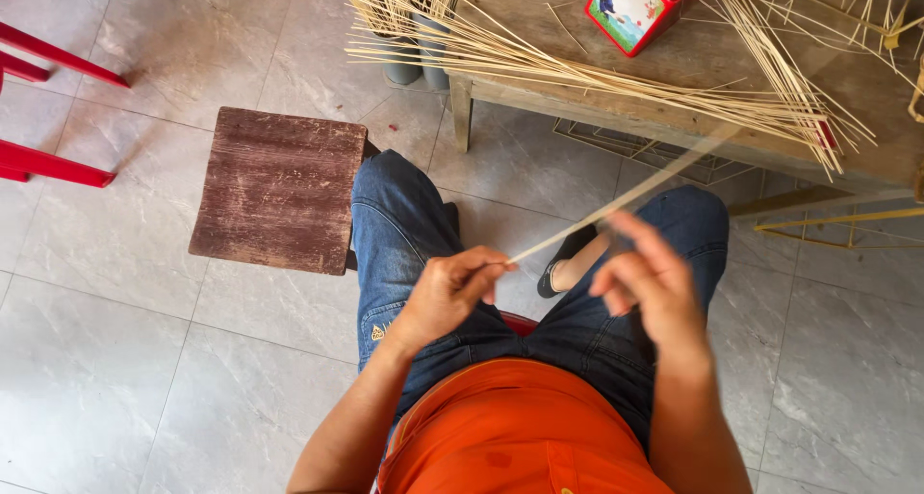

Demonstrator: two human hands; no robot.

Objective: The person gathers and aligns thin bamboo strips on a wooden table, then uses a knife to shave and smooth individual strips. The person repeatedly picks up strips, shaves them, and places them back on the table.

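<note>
I sit in blue jeans and an orange top, hands over my lap. My left hand (450, 292) pinches the near end of a long thin pale bamboo strip (616, 203), which runs up and to the right toward the wooden table (674, 118). My right hand (647, 280) is blurred beside the strip, fingers partly spread, and whether it touches the strip cannot be told. A pile of similar bamboo strips (616, 80) lies across the table top.
A small dark wooden stool (279, 188) stands on the grey tiled floor to my left. Red chair legs (48, 162) show at the far left. A red printed tin box (637, 9) sits on the table. Wire frames (664, 152) lie under the table.
</note>
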